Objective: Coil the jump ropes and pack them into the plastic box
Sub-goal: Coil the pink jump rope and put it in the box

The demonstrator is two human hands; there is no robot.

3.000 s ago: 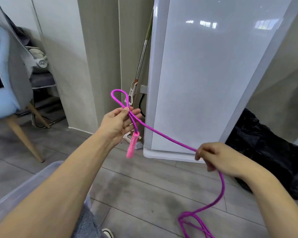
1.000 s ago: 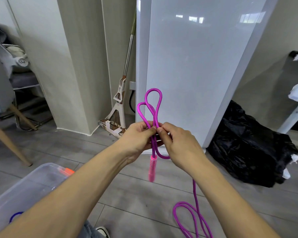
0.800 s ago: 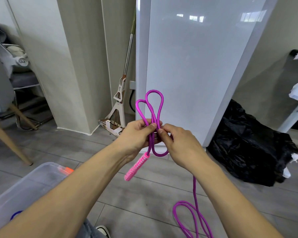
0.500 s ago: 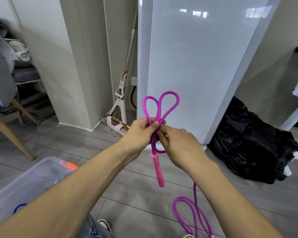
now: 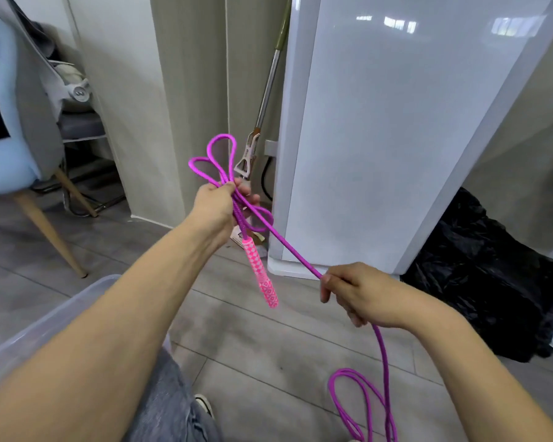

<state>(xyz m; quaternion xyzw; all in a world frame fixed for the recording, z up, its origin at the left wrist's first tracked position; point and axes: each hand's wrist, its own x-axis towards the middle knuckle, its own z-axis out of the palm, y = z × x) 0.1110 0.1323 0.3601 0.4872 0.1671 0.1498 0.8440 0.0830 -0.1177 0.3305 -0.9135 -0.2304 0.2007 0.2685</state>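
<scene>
My left hand (image 5: 219,207) grips a bundle of purple jump rope (image 5: 288,247) loops; two loops stand above the fist and one hangs below. The rope's pink handle (image 5: 261,275) dangles under that hand. A taut stretch of rope runs down to my right hand (image 5: 356,293), which pinches it lower right. From there the rope drops to loose coils on the floor (image 5: 364,406). The clear plastic box (image 5: 45,327) sits at the lower left, partly hidden by my left forearm.
A white glossy appliance (image 5: 396,138) stands straight ahead with a mop (image 5: 262,122) leaning beside it. A black bag (image 5: 492,282) lies on the right. A light blue chair (image 5: 10,148) with wooden legs stands at the left on the grey plank floor.
My right hand has left the bundle and slid down and right along the rope, pulling a stretch taut. A third loop now sits in my left hand.
</scene>
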